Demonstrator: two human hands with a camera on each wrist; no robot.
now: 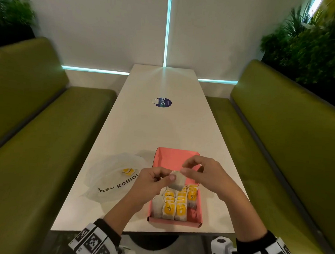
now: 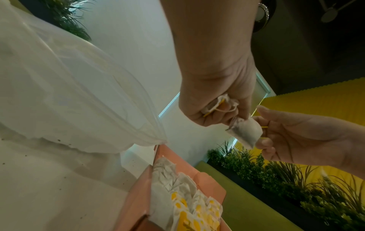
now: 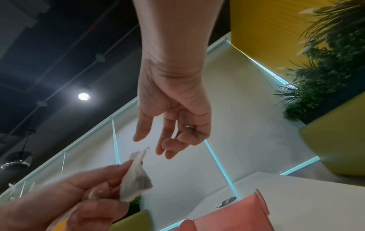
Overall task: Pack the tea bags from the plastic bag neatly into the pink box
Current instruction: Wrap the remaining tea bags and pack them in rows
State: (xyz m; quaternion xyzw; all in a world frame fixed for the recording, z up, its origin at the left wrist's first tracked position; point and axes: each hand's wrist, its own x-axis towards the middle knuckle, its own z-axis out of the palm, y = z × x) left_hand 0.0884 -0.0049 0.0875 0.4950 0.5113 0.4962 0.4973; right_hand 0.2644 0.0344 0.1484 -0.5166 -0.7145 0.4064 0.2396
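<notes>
Pink card walls of the box (image 1: 174, 156) enclose rows of yellow-tagged tea bags (image 1: 175, 205) filling the half nearer the person; the far half shows bare floor. Above the box, the left hand (image 1: 150, 181) pinches one tea bag (image 1: 177, 182) between thumb and fingers, with more paper and string bunched in its palm in the left wrist view. The right hand (image 1: 201, 174) hovers just beside the bag, fingers loosely curved, gripping nothing in the right wrist view. Left of the box lies the plastic bag (image 1: 111, 174) on the surface, one tea bag (image 1: 128, 171) inside. The likely trouble: strings tangling, so a pull drags a second bag or tears the paper; a careless drop would spoil the rows.
</notes>
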